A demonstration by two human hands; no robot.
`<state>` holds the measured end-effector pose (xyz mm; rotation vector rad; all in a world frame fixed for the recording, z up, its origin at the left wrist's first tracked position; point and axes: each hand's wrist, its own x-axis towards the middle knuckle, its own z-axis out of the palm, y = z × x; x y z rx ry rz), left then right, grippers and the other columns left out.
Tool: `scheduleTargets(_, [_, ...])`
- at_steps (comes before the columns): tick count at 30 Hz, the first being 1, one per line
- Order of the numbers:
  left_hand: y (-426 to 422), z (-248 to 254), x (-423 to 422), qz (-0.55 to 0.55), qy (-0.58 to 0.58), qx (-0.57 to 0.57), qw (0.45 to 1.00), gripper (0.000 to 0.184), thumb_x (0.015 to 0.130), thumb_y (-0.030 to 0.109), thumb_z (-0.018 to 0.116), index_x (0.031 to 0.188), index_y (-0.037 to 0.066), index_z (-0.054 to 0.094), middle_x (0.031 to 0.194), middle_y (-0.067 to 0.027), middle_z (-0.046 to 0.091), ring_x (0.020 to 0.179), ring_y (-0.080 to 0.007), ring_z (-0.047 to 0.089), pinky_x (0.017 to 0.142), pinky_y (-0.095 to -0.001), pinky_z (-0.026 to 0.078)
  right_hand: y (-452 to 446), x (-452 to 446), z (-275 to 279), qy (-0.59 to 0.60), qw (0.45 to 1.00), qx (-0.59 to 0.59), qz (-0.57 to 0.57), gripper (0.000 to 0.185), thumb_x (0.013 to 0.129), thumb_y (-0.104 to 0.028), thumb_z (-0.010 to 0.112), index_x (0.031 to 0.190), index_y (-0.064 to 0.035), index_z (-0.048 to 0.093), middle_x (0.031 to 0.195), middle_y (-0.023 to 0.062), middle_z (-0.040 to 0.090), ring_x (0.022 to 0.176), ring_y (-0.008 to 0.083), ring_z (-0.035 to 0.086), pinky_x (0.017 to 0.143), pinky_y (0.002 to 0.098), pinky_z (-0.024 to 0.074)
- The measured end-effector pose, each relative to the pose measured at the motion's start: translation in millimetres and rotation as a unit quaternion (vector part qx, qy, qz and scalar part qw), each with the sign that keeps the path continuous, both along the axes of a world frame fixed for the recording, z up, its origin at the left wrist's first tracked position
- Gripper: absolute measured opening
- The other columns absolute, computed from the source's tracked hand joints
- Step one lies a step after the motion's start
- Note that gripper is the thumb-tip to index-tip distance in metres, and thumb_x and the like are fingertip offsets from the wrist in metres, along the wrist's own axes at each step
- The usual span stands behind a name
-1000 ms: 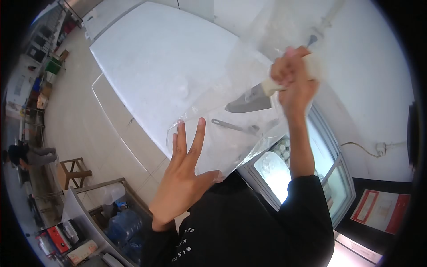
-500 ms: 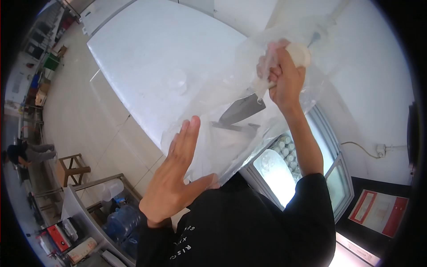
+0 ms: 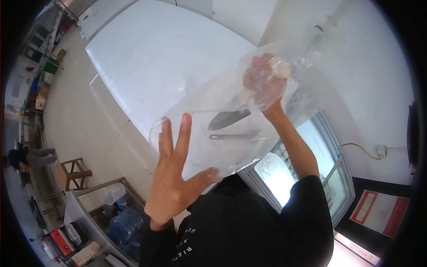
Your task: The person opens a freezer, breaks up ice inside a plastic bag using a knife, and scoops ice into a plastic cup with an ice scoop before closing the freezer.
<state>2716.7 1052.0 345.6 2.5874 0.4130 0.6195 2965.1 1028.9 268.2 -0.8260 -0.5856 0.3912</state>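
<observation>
A large clear plastic bag point(image 3: 195, 151) spans the space between my hands, in front of my chest. My left hand point(image 3: 171, 178) is at its lower left edge, fingers spread and thumb stretched out. At the upper right, my right hand point(image 3: 265, 82) is closed, with clear plastic over its fingers, and grips the bag. A round cream-coloured thing point(image 3: 280, 67) shows at this fist; its kind is unclear. Through the film I see a broad grey knife blade point(image 3: 227, 120) and a flat grey strip with a hole in its end point(image 3: 231, 137).
Behind the bag stands a white-topped surface point(image 3: 164, 49). A lit glass-sided case point(image 3: 278, 178) is beside my right arm. At the lower left are a blue water bottle point(image 3: 125, 224) and a metal rack point(image 3: 100, 213). A wooden stool point(image 3: 73, 173) and another person point(image 3: 31, 156) are farther left.
My right hand has moved down and left, and plastic now covers its fingers. My left fingers have spread wider. The blade and grey strip have shifted within the film.
</observation>
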Motion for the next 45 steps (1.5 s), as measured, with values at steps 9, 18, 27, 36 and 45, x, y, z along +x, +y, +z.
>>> scheduleTargets(9, [7, -18, -13, -0.006, -0.024, 0.046, 0.999, 0.023, 0.053, 0.02, 0.079, 0.072, 0.01, 0.07, 0.143, -0.02, 0.023, 0.131, -0.0488, 0.01, 0.101, -0.0569, 0.025, 11, -15, 37, -0.09, 0.994, 0.038, -0.046, 0.011, 0.081, -0.002, 0.055, 0.073, -0.0048, 0.048, 0.055, 0.0007, 0.042, 0.045, 0.0062, 0.037, 0.041, 0.022, 0.0293])
scheduleTargets(18, [29, -33, -31, -0.044, 0.022, 0.139, 0.989, 0.038, 0.063, 0.035, 0.073, 0.095, 0.016, 0.064, 0.142, -0.012, 0.029, 0.131, -0.0426, 0.018, 0.099, -0.066, 0.014, -133, -112, 111, -0.346, 0.915, 0.055, -0.199, 0.024, 0.089, -0.021, 0.039, 0.069, -0.0136, 0.029, 0.053, -0.0001, 0.031, 0.043, 0.0076, 0.027, 0.042, 0.0262, 0.0244])
scheduleTargets(27, [-25, -53, -64, -0.159, -0.104, 0.037, 0.981, 0.058, 0.072, 0.036, 0.07, 0.124, 0.017, 0.05, 0.141, -0.0136, 0.03, 0.132, -0.0408, 0.018, 0.099, -0.0665, 0.003, -329, -347, 94, -0.244, 0.736, 0.136, -0.616, 0.033, 0.092, -0.019, 0.041, 0.061, -0.0139, 0.033, 0.048, -0.0034, 0.027, 0.041, 0.0052, 0.024, 0.041, 0.0204, 0.023])
scheduleTargets(36, [-206, -104, -160, -0.736, 0.15, 0.119, 0.649, 0.051, 0.076, 0.039, 0.064, 0.117, 0.011, 0.053, 0.132, -0.0139, 0.04, 0.124, -0.0348, 0.034, 0.101, -0.059, 0.017, -409, -590, 13, -0.055, 0.433, 0.039, -0.899, 0.026, 0.092, -0.018, 0.043, 0.068, -0.0115, 0.039, 0.05, -0.0037, 0.029, 0.042, 0.0065, 0.025, 0.041, 0.0226, 0.023])
scheduleTargets(45, [-431, -147, -344, -0.904, 0.09, 0.35, 0.226, 0.057, 0.079, 0.05, 0.055, 0.118, 0.008, 0.049, 0.117, -0.0172, 0.05, 0.109, -0.0337, 0.049, 0.095, -0.0559, 0.031, -459, -801, -56, 0.18, 0.133, -0.11, -0.968, 0.028, 0.087, -0.008, 0.054, 0.063, -0.0082, 0.039, 0.048, -0.0017, 0.039, 0.041, 0.0048, 0.033, 0.038, 0.0213, 0.0262])
